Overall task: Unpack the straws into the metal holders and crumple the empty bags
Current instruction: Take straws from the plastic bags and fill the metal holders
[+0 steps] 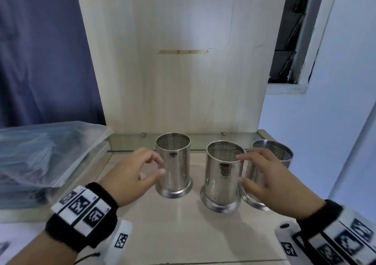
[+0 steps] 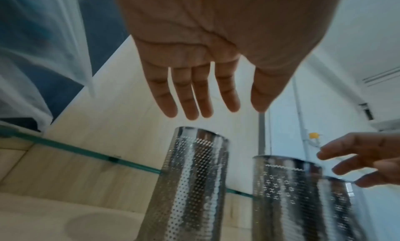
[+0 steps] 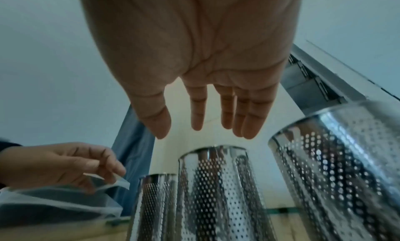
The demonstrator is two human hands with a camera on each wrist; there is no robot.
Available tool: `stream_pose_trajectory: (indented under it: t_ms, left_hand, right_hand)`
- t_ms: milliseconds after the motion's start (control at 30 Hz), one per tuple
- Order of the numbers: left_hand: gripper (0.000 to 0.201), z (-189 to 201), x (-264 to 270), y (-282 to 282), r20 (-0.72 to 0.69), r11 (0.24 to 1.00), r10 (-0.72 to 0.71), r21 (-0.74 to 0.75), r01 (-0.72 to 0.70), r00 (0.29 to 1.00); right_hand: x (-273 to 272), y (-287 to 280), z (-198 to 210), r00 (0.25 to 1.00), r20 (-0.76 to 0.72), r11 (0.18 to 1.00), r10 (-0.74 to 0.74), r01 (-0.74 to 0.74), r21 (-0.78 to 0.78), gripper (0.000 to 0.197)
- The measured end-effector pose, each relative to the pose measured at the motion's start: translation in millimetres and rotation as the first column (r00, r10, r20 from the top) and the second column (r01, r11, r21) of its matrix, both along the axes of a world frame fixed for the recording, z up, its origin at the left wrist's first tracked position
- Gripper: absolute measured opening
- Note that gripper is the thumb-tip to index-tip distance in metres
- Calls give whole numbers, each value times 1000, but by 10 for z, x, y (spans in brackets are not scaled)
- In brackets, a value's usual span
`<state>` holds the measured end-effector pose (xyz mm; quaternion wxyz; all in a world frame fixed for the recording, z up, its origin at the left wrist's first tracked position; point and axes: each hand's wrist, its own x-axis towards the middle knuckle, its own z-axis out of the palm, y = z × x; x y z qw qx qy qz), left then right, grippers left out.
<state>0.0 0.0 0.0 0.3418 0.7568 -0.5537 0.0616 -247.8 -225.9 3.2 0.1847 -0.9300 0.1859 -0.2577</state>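
Note:
Three perforated metal holders stand upright and empty on the wooden counter: the left holder (image 1: 173,163), the middle holder (image 1: 222,175) and the right holder (image 1: 273,152), which is partly hidden behind my right hand. My left hand (image 1: 160,166) hovers just left of the left holder (image 2: 194,184), fingers relaxed and holding nothing. My right hand (image 1: 240,169) sits between the middle holder (image 3: 212,193) and the right holder (image 3: 335,159), fingertips near the middle one's rim, with nothing in it. Both wrist views show straight, spread fingers on my left hand (image 2: 225,111) and my right hand (image 3: 199,131). No loose straws show.
A clear plastic bin (image 1: 85,148) holding bags stands at the left on the counter. A pale wooden panel (image 1: 183,71) rises behind the holders, above a glass shelf edge (image 1: 130,149). A white wall (image 1: 325,122) closes in on the right. Bare counter (image 1: 183,224) lies in front.

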Motion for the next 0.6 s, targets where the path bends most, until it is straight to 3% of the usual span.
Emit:
stream_pose_trajectory:
  t_ms: [100, 267, 433, 600]
  left_hand:
    - [26, -4, 138, -228, -21, 991, 136, 2, -136, 990]
    - [75, -77, 246, -546, -112, 968, 249, 58, -244, 962]
    - [107, -198, 291, -785, -279, 966, 253, 14, -260, 926]
    - [108, -311, 235, -889, -379, 946, 263, -79, -314, 887]
  right_hand:
    - [228, -33, -11, 997, -55, 999, -48, 49, 6, 64]
    - [582, 13, -88, 978, -112, 981, -177, 185, 59, 89]
    - [878, -9, -174, 961, -14, 946, -274, 273, 175, 108]
    - [964, -17, -249, 946, 92, 928, -312, 283, 240, 107]
